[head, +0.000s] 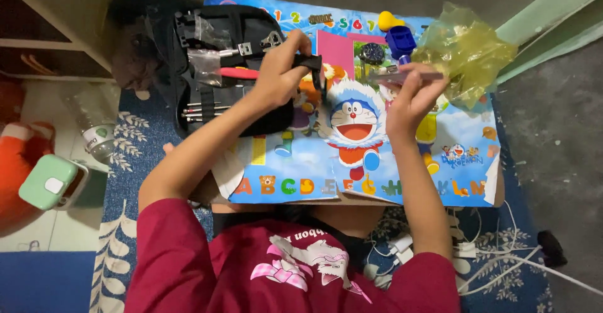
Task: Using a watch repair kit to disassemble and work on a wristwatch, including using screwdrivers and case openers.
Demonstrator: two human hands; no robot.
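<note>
The left hand [276,77] is curled shut around a small black tool [312,64] with a thin blade or shaft pointing down from its outer end; the fingers wrap over the top of the grip, and the tool juts out just beyond the knuckles toward the other hand. The right hand [409,96] is closed in a pinch on a slim, dark, flat strip [402,75], which lies crosswise over the fingertips and sticks out on the side facing the left hand; what kind of strip it is cannot be told. The two hands are near each other but apart, both raised over a small table [402,181] with a bright cartoon and alphabet top. Directly behind and under the left hand sits an open black tool case [207,49], with a red-handled tool [239,73] and a row of thin metal drivers [201,112] on the wrist side of that hand. Between the hands and a little farther away lies a dark round wristwatch [372,53]. Just beyond the right hand's fingertips stand a blue plastic holder [401,40] and a yellow rubber bulb [388,20], and to its outer side, almost touching the fingers, is a crumpled yellow plastic bag [465,52]. Well off past the left elbow, on the floor, stand a clear plastic bottle [94,131] and a mint-green box [50,181]. White cables [496,256] trail on the patterned rug beside the right arm.
</note>
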